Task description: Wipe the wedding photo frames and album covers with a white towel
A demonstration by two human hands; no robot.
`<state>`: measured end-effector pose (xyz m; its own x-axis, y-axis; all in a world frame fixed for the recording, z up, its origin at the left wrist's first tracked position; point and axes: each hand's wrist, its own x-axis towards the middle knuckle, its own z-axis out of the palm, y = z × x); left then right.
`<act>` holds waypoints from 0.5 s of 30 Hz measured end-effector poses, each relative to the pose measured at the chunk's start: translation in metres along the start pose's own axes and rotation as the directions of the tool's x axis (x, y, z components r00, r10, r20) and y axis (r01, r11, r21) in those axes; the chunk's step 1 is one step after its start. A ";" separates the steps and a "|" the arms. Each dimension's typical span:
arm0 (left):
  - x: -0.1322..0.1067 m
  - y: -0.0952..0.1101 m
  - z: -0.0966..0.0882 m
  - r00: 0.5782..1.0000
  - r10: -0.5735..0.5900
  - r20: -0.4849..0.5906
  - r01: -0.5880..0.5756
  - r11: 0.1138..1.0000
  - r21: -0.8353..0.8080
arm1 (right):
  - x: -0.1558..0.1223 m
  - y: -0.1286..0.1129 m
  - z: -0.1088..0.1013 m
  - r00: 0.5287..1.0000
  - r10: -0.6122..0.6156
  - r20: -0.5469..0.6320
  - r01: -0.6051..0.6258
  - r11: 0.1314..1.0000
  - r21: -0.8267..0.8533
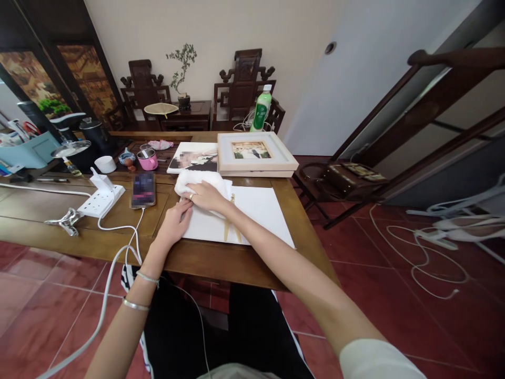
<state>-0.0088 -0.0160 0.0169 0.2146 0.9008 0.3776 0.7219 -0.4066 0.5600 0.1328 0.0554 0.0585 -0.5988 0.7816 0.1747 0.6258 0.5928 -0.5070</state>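
A white cloth (201, 181) lies bunched on the far left corner of a flat white board (252, 216) on the wooden table (221, 260). My right hand (205, 197), a ring on one finger, is closed on the cloth and presses it onto the board. My left hand (174, 221) rests beside it with fingers bent onto the board's left edge, holding it down. A pale wooden strip (231, 223) lies on the board under my right forearm.
Behind the board are a framed photo (254, 152) and a print (193, 158). A phone (143, 190), white power strip (101, 199) with cables, pink cup (148, 159) and green bottle (262, 109) stand around. Carved chairs line the wall; cables lie on the red floor.
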 end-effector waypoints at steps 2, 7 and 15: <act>0.000 -0.001 0.000 1.000 -0.013 -0.002 0.013 1.000 -0.001 | -0.001 0.002 -0.004 1.000 0.019 0.010 -0.019 1.000 0.020; -0.001 -0.005 0.002 1.000 -0.023 0.008 0.023 1.000 -0.003 | -0.032 0.028 -0.030 0.995 0.096 0.026 -0.097 0.994 0.040; -0.001 -0.006 0.003 1.000 -0.012 0.008 0.012 1.000 -0.003 | -0.110 0.089 -0.063 0.928 0.358 -0.104 -0.349 0.932 0.098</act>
<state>-0.0114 -0.0145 0.0110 0.2107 0.9070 0.3647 0.7223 -0.3959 0.5671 0.2860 0.0340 0.0470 -0.2795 0.9577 0.0681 0.7434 0.2608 -0.6160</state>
